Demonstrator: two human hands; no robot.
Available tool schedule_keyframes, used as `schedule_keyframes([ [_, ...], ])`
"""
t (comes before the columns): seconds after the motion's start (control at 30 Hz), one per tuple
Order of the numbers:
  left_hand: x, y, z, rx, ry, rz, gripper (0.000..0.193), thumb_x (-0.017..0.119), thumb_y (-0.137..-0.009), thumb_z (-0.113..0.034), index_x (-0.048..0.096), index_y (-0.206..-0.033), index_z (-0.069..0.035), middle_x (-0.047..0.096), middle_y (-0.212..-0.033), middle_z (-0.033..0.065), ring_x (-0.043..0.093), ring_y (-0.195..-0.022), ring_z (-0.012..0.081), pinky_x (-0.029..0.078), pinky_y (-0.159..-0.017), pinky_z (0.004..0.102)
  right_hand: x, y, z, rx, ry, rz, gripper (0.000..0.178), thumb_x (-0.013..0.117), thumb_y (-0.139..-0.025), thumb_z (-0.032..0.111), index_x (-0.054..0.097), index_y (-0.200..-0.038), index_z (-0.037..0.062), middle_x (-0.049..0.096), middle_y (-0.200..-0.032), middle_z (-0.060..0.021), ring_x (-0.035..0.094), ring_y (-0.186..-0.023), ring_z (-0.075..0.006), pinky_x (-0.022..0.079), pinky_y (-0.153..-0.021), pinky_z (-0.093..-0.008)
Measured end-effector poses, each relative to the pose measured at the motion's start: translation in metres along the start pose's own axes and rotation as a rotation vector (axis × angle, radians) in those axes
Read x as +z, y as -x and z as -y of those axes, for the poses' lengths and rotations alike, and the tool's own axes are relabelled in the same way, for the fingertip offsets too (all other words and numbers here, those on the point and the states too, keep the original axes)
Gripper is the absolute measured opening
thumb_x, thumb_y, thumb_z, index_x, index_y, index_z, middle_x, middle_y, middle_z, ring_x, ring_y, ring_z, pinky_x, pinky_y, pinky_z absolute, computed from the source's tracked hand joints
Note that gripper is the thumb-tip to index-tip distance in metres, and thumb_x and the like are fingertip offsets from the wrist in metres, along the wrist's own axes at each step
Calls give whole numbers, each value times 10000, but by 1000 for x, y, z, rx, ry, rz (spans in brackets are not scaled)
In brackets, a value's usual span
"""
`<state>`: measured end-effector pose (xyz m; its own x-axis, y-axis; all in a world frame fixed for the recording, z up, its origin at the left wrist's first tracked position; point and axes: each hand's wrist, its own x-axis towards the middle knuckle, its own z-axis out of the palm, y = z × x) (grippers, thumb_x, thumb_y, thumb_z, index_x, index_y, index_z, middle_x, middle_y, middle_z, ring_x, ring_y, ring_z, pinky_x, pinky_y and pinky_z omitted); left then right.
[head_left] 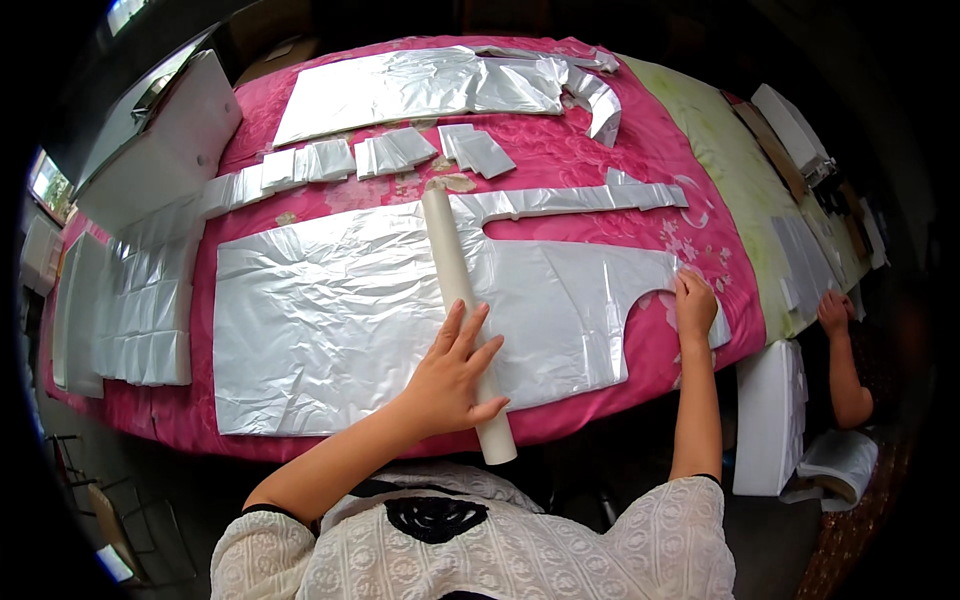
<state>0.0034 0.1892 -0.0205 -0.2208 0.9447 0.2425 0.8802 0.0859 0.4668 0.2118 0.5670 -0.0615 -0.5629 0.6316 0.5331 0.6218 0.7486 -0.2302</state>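
A silvery-white plastic apron point(320, 310), or a thin stack of them, lies spread on the pink cloth in front of me. Across its middle rests a pale tube point(447, 250), running from far to near, its near end past the cloth's edge. My left hand point(462, 368) lies on this tube with fingers spread, pressing rather than wrapping it. At the apron's right end, my right hand point(694, 303) is closed on its narrow strap part beside the curved cutout. The pinched edge is hidden under the fingers. Another strap point(590, 200) stretches out farther back.
Behind lies another pile of plastic aprons point(410, 90). Several small folded packets point(395, 152) line the middle, with more stacked packets point(145, 320) at left by a white box point(165, 140). At right, another person's hand point(834, 310) is near a white foam box point(770, 420).
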Motion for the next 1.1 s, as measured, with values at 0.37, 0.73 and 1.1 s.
schedule_keyframes([
  [0.37, -16, 3, -4, -524, 1162, -155, 502, 651, -827, -236, 475, -1229, 9, 552, -1130, 160, 554, -1010, 219, 451, -851, 337, -53, 60, 277, 5, -1106, 638, 183, 672, -763, 59, 587, -921, 26, 612, -786, -55, 575, -685, -108, 470, -629, -261],
  [0.73, -126, 110, 139, -969, 940, 104, 121, 573, -843, -88, 609, -909, 7, 645, -808, 69, 607, -687, 115, 494, -648, 237, -104, 101, 282, -282, -307, 635, 469, 704, -707, 433, 580, -869, 11, 611, -835, -130, 610, -770, -269, 477, -618, -362],
  [1.1, -156, 101, 113, -672, -512, 48, 299, 569, -685, 36, 583, -982, 10, 586, -1110, 136, 546, -1017, 325, 459, -861, 369, -92, 122, 262, 96, -443, 1096, 446, 662, -719, 438, 635, -762, -6, 624, -669, -185, 617, -637, -348, 482, -599, -414],
])
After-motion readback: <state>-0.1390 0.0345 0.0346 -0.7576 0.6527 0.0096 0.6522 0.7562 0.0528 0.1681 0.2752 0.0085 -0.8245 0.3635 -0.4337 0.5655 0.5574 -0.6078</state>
